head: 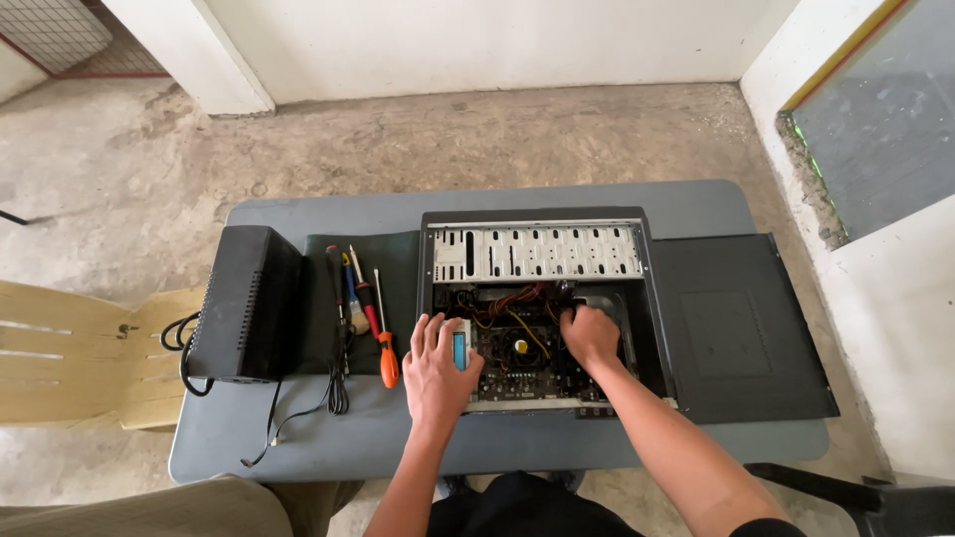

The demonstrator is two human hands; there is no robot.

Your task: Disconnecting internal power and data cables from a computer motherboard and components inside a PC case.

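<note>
Single view: head-worn camera, positioned above near edge of tabletop (298,447), facing steeply down and forward. Medium range: whole tabletop inside frame, all four edges visible, concrete floor (398,139) beyond far edge, white wall base (477,50) along top of frame. Forearms enter from bottom edge; hands, left (438,373) and right (589,336), lie near frame centre over open computer case (537,308). No second view; nothing shared.

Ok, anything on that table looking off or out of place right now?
Nothing looks damaged or spilled. The computer case lies open with its side panel flat beside it. The screwdrivers lie in a neat row. Only the black box's cord trails loose toward the table edge.
</note>
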